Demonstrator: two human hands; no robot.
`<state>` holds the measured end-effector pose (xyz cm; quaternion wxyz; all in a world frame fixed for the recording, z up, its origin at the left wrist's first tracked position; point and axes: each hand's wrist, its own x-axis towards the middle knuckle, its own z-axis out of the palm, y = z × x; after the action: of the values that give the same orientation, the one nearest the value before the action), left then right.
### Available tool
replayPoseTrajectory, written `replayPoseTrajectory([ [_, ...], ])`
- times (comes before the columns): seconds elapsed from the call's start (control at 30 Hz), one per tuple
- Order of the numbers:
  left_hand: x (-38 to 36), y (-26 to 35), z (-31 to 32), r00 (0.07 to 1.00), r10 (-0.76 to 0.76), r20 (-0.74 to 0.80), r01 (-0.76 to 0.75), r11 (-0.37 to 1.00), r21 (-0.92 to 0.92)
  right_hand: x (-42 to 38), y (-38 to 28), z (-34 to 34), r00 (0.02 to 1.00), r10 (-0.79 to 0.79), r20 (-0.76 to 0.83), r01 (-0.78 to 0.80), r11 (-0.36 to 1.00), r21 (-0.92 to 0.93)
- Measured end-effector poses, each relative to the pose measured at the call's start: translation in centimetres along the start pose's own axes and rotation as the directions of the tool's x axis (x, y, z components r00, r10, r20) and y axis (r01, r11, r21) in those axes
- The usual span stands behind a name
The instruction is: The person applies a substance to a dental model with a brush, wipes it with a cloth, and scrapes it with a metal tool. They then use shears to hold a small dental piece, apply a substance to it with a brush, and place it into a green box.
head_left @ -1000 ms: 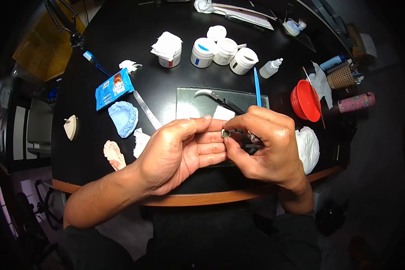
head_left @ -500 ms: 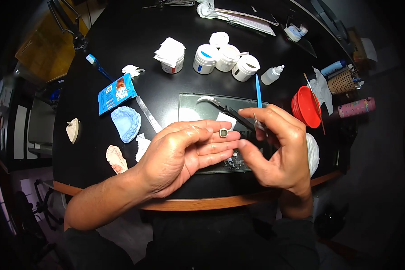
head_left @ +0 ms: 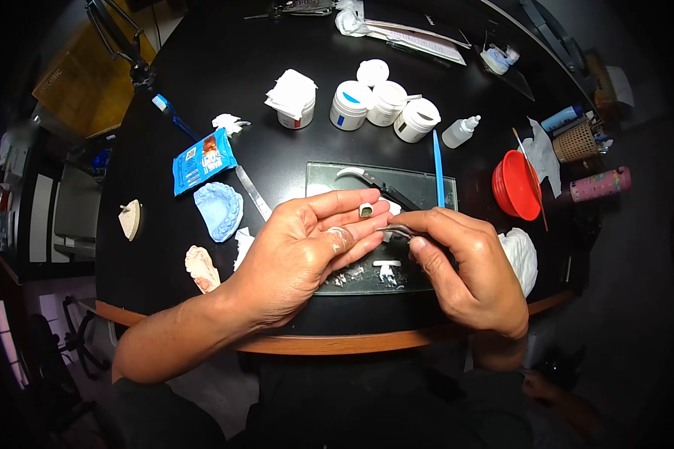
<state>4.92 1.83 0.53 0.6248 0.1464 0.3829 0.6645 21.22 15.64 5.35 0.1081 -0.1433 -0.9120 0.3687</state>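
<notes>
My left hand [head_left: 292,239] is palm up with its fingers stretched out. A small hollow dental crown [head_left: 365,211], its dark opening facing me, rests on the fingertips. White material is smeared on the left thumb. My right hand [head_left: 468,266] pinches a small curved metal instrument [head_left: 398,230] between thumb and index finger, its tip close to the left fingertips just below the crown. Most of the instrument is hidden in the grip. Under both hands lies a glass slab [head_left: 322,170] with white paste [head_left: 386,271] and black-handled curved tweezers [head_left: 386,191] on it.
White jars [head_left: 350,112], a dropper bottle [head_left: 460,132] and a blue spatula [head_left: 438,168] are beyond the slab. A red rubber bowl [head_left: 511,187] is to the right. Leftward are a blue dental cast [head_left: 217,213], a pink cast [head_left: 201,271], a blue packet [head_left: 202,161] and a metal spatula [head_left: 253,193].
My right hand has lowered the curved metal instrument toward the left fingertips. My left thumb has moved down from near the crown, and the crown has tilted. The view has shifted slightly.
</notes>
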Motion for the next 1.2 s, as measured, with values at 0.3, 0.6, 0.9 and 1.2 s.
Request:
replayPoseTrajectory([
  [0.3,0.3,-0.4,-0.2,0.999,0.046,-0.010,-0.047,0.997,-0.063,0.6,-1.1,1.5,0.978,0.178,-0.109,-0.186,0.980,-0.068],
  [0.6,0.4,-0.1,-0.2,0.988,0.145,-0.059,-0.149,0.986,-0.080,0.7,0.9,2.6,0.919,0.383,0.091,-0.360,0.724,0.589],
  [0.9,0.5,-0.4,-0.4,0.985,0.166,-0.039,-0.169,0.977,-0.127,1.3,0.9,3.0,0.900,0.420,0.117,-0.399,0.686,0.608],
  [1.2,0.6,-0.6,-0.3,0.981,0.188,-0.046,-0.191,0.978,-0.082,1.0,0.9,2.9,0.906,0.405,0.127,-0.409,0.753,0.516],
])
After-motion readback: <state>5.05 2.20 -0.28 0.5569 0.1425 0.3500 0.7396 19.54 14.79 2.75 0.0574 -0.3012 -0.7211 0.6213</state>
